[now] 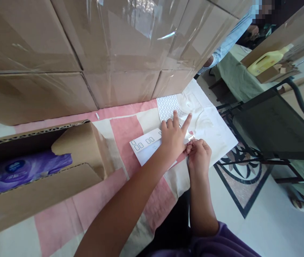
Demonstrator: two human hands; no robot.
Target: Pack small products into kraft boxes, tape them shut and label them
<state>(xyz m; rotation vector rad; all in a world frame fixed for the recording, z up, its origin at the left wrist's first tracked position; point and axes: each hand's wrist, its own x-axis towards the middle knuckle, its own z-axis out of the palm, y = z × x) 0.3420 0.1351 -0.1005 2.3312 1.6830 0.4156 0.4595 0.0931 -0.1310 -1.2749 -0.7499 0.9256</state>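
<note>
My left hand (173, 135) lies flat with its fingers spread on a white sticker sheet (146, 144), pressing it onto the pink and cream cloth (125, 128). My right hand (198, 154) is closed in a pinch just to its right, its fingertips on a small sticker (191, 137) at the sheet's edge. A second sheet (168, 107) with rows of small rectangular labels lies just beyond the fingers, beside a larger white sheet (211, 125).
A wall of taped cardboard boxes (101, 50) stands behind. An open carton (42, 178) at left holds purple packets (29, 169). At right are a dark folding chair (272, 125), a green-covered table (234, 78) with a yellow bottle (267, 60), and another person's sleeve (229, 39).
</note>
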